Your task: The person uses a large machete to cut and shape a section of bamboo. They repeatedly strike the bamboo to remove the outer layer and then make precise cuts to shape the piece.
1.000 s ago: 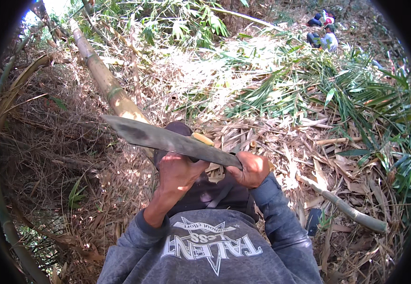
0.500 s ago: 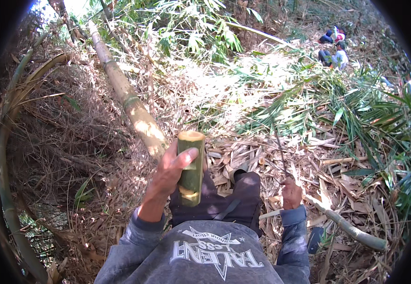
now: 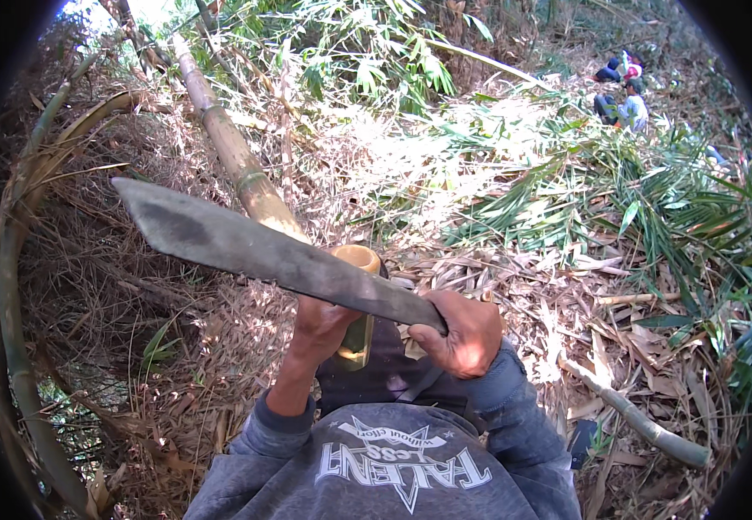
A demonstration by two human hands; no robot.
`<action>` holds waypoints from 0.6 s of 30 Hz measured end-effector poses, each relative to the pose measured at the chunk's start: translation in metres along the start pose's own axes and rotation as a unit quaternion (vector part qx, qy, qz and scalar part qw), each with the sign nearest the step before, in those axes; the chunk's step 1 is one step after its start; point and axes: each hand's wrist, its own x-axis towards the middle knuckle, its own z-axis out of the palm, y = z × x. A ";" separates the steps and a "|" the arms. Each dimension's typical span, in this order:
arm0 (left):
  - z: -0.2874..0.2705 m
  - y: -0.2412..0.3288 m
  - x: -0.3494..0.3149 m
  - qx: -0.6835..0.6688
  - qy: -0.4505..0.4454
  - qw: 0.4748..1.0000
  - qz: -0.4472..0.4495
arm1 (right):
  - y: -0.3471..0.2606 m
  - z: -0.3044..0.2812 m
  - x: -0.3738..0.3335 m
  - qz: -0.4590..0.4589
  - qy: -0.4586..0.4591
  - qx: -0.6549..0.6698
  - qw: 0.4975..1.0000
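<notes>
My left hand (image 3: 324, 328) is closed round a short green bamboo section (image 3: 355, 347), held upright above my lap with its cut, hollow end facing up. In my right hand (image 3: 462, 333) is the grip of a machete (image 3: 246, 249). Its long, dark, worn blade points to the left and crosses in front of the bamboo section, just below its rim. The blade hides most of my left fingers and the middle of the section. Whether blade and bamboo touch, I cannot tell.
A long bamboo pole (image 3: 241, 165) slants from the upper left down to my lap. A thinner bamboo piece (image 3: 644, 420) lies at the right on dry leaves. Bent stalks (image 3: 16, 303) stand at the left. Cut green foliage (image 3: 558, 191) covers the ground ahead; people (image 3: 631, 108) sit far right.
My right hand has come in from the right side toward the middle, swinging the machete across to the left in front of the bamboo section. The left hand stays round the section.
</notes>
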 end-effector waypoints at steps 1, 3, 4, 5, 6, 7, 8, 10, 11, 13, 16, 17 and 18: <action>-0.001 0.001 -0.001 0.013 -0.006 1.000 -0.010 | 0.000 0.003 0.000 -0.007 0.000 -0.017 1.000; 0.002 0.009 0.000 -0.013 -0.014 0.999 -0.034 | -0.001 0.007 0.002 -0.016 -0.001 -0.035 0.999; 0.004 0.011 0.000 -0.026 -0.020 0.998 -0.045 | 0.000 0.008 0.002 -0.018 -0.002 -0.038 0.999; 0.005 0.012 0.000 -0.052 -0.018 0.997 -0.057 | 0.000 0.010 0.003 -0.020 -0.002 -0.040 0.999; 0.006 0.012 0.000 -0.077 -0.016 0.995 -0.068 | 0.001 0.011 0.003 -0.022 -0.002 -0.042 0.999; 0.007 0.012 -0.001 -0.102 -0.013 0.992 -0.079 | 0.001 0.011 0.003 -0.020 -0.008 -0.047 0.999; 0.006 0.012 0.000 -0.073 -0.014 0.995 -0.071 | 0.001 0.012 0.004 -0.018 -0.013 -0.051 0.998; 0.005 0.012 0.000 -0.016 -0.017 0.998 -0.056 | 0.001 0.013 0.003 -0.016 -0.022 -0.061 0.998; 0.005 0.011 0.000 -0.010 -0.014 0.998 -0.058 | 0.002 0.013 0.003 -0.015 -0.025 -0.066 0.997; 0.004 0.010 -0.001 0.006 -0.005 0.998 -0.063 | 0.001 0.012 0.003 -0.010 -0.041 -0.074 0.996; 0.004 0.010 -0.003 0.063 0.005 0.997 -0.042 | 0.000 0.010 0.002 0.002 -0.068 -0.081 0.994; 0.005 0.010 -0.003 0.063 0.010 0.997 -0.039 | 0.000 0.009 0.002 0.003 -0.071 -0.083 0.994; 0.007 0.010 -0.003 0.062 0.015 0.997 -0.035 | 0.001 0.009 0.002 0.004 -0.074 -0.084 0.994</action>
